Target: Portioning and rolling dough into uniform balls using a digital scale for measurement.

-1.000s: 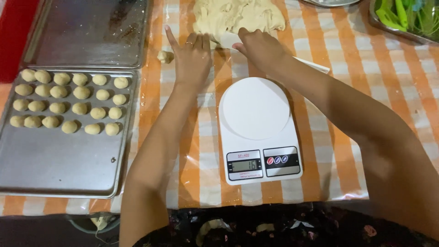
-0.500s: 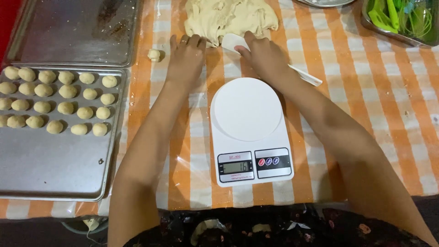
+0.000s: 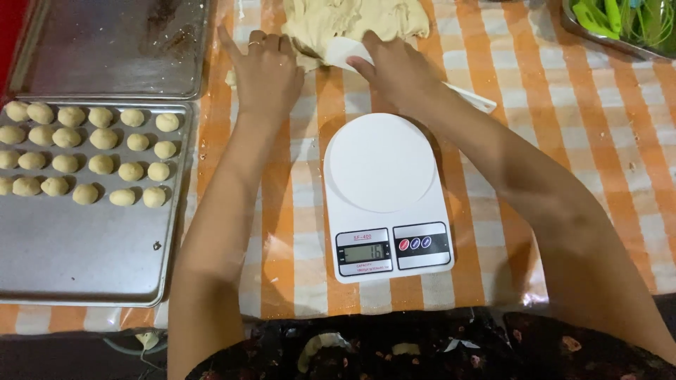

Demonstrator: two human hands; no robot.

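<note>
A large lump of pale dough (image 3: 352, 21) lies at the far edge of the orange-and-white checked cloth. My right hand (image 3: 398, 67) grips a white plastic scraper (image 3: 341, 51) and presses it against the dough's near edge. Beside it, my left hand (image 3: 264, 70) rests palm down with fingers spread, its fingertips touching the dough's left side. A white kitchen scale (image 3: 384, 190) stands between my forearms with nothing on its round platform.
A metal baking tray (image 3: 77, 246) at the left holds several small dough balls (image 3: 91, 151) in rows. A second tray (image 3: 113, 46) lies behind it. A metal container with green items (image 3: 623, 24) sits at the far right. A white utensil (image 3: 475, 98) lies under my right wrist.
The view has shifted slightly. My left hand closed its fingers toward the dough, and my right hand pushed the scraper further into the dough's edge.
</note>
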